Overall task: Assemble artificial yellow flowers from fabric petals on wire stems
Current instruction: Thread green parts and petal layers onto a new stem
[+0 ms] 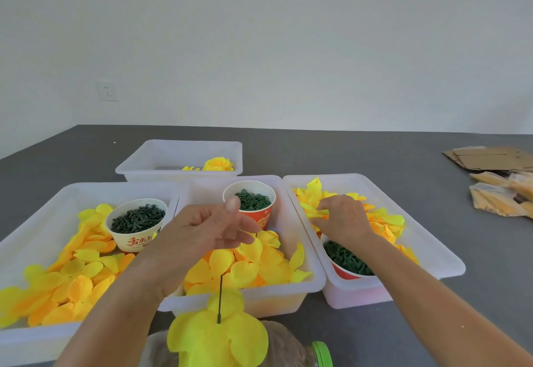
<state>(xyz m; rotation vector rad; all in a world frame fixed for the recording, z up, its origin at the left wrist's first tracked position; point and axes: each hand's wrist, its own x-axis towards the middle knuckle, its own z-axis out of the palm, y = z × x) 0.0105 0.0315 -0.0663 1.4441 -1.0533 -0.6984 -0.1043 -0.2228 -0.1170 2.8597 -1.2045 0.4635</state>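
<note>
The left hand (207, 229) pinches the top of a thin dark wire stem (220, 294), which hangs down with large yellow fabric petals (219, 337) already threaded at its lower end. The right hand (343, 216) reaches into the right white plastic tray (432, 248), its fingers curled on loose yellow-orange petals (383, 222), apparently picking one. So this flower seems only partly built; more layers are probably still to add. Few finished yellow flowers (217, 163) lie in the far white tray (138, 161) on the grey worktop (403, 150), and many petals remain.
</note>
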